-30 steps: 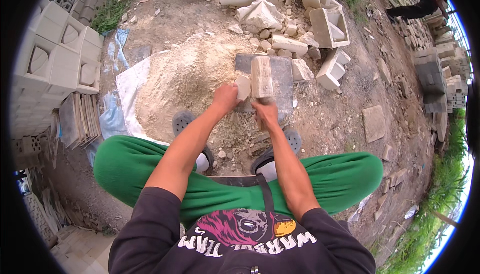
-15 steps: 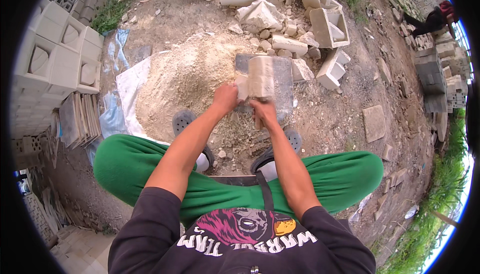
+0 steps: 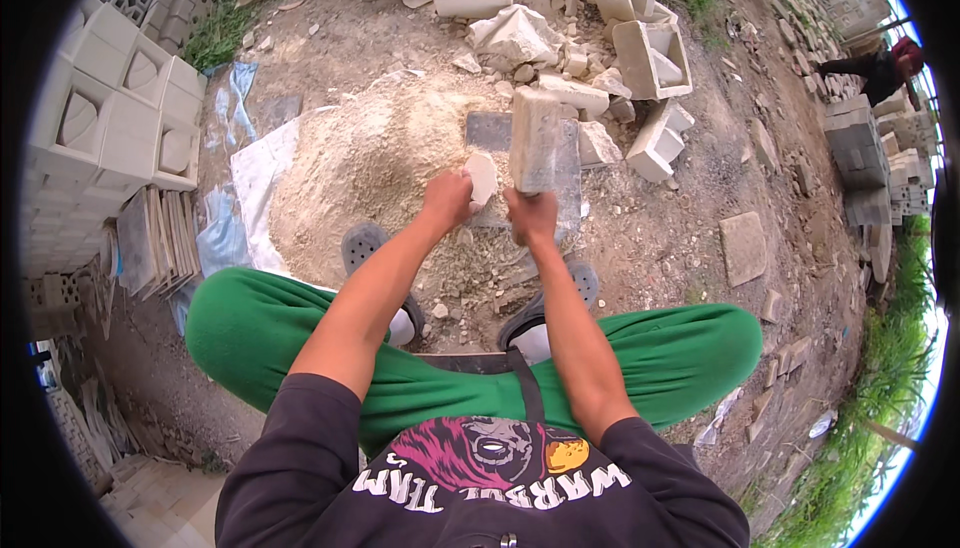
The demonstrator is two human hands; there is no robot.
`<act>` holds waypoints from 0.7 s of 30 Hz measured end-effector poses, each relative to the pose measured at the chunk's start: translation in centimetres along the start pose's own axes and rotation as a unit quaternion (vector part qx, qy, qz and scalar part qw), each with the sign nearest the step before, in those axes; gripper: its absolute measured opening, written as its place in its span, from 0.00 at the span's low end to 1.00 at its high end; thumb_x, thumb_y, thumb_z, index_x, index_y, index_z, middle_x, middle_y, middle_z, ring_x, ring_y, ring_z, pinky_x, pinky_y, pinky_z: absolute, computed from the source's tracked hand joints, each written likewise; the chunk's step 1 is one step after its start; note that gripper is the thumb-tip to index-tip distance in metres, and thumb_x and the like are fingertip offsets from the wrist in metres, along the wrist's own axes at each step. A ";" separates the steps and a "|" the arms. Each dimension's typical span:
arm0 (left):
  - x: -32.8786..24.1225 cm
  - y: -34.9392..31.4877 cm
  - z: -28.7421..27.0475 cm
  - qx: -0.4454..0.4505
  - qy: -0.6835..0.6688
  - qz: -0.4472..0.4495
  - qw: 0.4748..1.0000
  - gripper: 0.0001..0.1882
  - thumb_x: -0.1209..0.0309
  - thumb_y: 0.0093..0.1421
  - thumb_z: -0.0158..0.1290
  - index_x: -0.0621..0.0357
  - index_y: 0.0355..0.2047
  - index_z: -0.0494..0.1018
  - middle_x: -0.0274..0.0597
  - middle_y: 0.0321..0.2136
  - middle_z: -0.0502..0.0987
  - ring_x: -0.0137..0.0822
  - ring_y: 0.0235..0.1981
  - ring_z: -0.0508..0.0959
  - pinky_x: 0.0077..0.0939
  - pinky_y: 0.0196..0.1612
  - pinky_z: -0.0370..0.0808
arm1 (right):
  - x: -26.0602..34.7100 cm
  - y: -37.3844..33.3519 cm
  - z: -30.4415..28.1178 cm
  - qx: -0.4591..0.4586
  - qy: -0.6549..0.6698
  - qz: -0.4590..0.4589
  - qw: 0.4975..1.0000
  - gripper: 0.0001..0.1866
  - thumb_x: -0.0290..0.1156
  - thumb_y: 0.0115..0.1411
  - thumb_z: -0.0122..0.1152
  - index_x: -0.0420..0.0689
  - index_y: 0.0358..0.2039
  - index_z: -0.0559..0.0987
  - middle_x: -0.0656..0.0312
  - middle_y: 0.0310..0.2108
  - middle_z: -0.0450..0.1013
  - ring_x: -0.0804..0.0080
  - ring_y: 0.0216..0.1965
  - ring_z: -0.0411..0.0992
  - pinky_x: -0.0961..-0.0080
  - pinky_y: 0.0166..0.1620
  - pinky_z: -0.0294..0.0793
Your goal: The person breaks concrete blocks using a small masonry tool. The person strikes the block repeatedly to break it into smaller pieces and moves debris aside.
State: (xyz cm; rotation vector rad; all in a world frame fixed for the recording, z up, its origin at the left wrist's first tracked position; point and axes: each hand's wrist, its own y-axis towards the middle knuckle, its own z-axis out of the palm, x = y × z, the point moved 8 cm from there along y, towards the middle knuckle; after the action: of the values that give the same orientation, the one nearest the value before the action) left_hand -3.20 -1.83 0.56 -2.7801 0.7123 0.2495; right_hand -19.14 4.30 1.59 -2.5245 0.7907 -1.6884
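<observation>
Gripping a pale stone chunk [image 3: 482, 177], the left hand [image 3: 447, 197] is closed on its left edge, above the near left part of a dark flat slab [image 3: 488, 130]. Apart from it, just to the right, the right hand [image 3: 532, 216] is clamped at the near end of a block-headed mallet [image 3: 535, 138], whose pale head covers part of the slab from view; whether it touches the slab cannot be told. Left of the slab, a heap of pale powder [image 3: 365, 138] lies on a white sheet [image 3: 262, 193]. Beyond the slab sit broken blocks [image 3: 655, 58] and rubble. Grey clogs [image 3: 362, 245] are on the near side. Stacked cream blocks [image 3: 95, 118] stand far left; a square stone slab [image 3: 743, 248] lies to the right; a co-worker [image 3: 880, 73] bends at the far right.
</observation>
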 end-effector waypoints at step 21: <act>-1.3 0.0 -0.9 0.013 -0.083 -0.046 0.995 0.15 0.62 0.55 0.63 0.64 0.28 0.82 0.57 0.30 0.82 0.53 0.34 0.83 0.45 0.38 0.80 | 1.3 -0.3 -1.9 -0.083 0.018 -0.128 0.988 0.14 0.35 0.49 0.66 0.37 0.30 0.80 0.52 0.19 0.76 0.60 0.20 0.76 0.62 0.28 0.73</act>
State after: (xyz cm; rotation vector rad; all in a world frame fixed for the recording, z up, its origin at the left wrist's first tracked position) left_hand -4.23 -1.49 1.72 -2.7182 0.5408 0.4441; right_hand -20.24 4.58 3.57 -2.8218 0.6578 -1.8146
